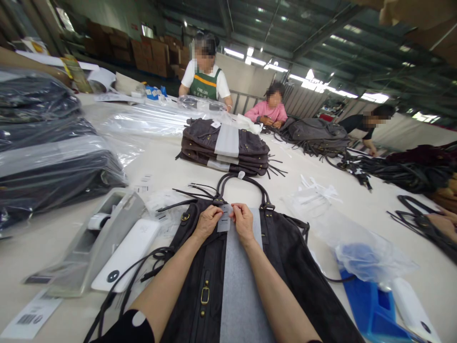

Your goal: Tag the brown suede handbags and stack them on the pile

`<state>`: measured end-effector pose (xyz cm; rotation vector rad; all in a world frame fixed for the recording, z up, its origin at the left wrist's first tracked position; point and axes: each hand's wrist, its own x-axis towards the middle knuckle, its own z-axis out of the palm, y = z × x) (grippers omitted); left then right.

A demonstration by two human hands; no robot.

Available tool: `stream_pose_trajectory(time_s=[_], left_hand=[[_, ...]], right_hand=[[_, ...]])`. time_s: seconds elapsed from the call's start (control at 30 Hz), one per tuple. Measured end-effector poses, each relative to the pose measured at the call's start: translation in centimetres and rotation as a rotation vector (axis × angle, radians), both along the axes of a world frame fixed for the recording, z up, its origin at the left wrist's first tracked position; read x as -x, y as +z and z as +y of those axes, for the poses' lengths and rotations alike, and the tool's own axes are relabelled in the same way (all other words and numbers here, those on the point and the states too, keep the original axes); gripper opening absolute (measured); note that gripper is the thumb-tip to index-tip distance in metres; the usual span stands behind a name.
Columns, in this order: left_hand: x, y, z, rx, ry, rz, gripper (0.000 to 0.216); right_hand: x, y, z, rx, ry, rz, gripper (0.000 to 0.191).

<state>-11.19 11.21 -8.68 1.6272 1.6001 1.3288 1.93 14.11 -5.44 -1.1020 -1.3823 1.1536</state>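
A dark handbag (285,257) lies flat in front of me, its two looped handles pointing away. Down its middle runs a strip of grey paper (240,286). Near the handles, a small printed label (224,220) is pinched between my two hands. My left hand (207,222) has its fingertips closed on the label's left edge. On the other side, my right hand (243,221) grips near its upper right edge. A brass buckle (204,295) shows on the bag's front, beside my left forearm.
Stacked dark bags (224,147) with paper bands lie beyond the handles. Plastic-wrapped bags (46,157) are piled at left. A grey tape dispenser (103,238) and white device (126,255) lie left; a blue dispenser (371,305) lies right. Several people work around the table.
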Motion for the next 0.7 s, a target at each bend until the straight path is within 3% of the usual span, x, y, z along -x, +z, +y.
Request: stream_pose_trajectory(time_s=[0.13,0.4,0.7], left_hand=[[0.0,0.2,0.0,-0.003,0.000,-0.003,0.014],[0.1,0.2,-0.1,-0.029,0.000,-0.024,0.015],[0.1,-0.1,0.0,-0.030,-0.030,-0.063,0.015]], right_hand=[[0.4,-0.7,0.0,-0.020,0.068,-0.066,0.021],[0.5,-1.4,0.8,0.170,0.108,-0.013,0.020],[0.6,-1.5,0.6,0.121,0.189,-0.091,0.017]])
